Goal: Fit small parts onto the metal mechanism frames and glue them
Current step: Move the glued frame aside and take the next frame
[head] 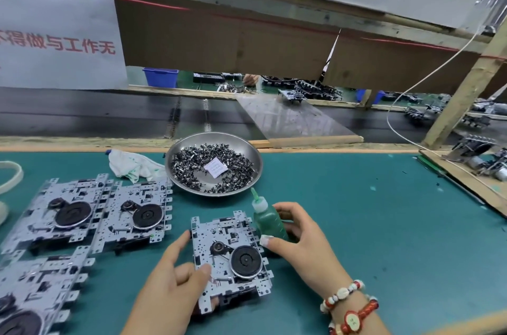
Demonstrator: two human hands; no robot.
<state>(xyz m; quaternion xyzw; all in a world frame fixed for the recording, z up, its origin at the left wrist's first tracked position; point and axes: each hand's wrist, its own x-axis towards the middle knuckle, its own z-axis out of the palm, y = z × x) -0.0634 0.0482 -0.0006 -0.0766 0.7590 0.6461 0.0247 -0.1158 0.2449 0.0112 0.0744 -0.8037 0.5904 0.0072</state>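
A metal mechanism frame [233,260] with a black flywheel lies on the green mat in front of me. My left hand [175,277] holds its left edge, thumb pressing on its top face and fingers under its side. Just right of the frame stands a small green glue bottle [267,218] with a pointed nozzle. My right hand [299,238] grips the bottle, fingers curled round its body. A steel dish [244,148] behind them holds several small dark parts and a white sachet.
Three more metal frames [74,214] [140,214] [35,290] lie at the left. A crumpled white cloth [131,167] sits beside the dish. A conveyor belt [82,115] runs behind the mat's far edge. Assemblies [477,159] on a board stand at the right.
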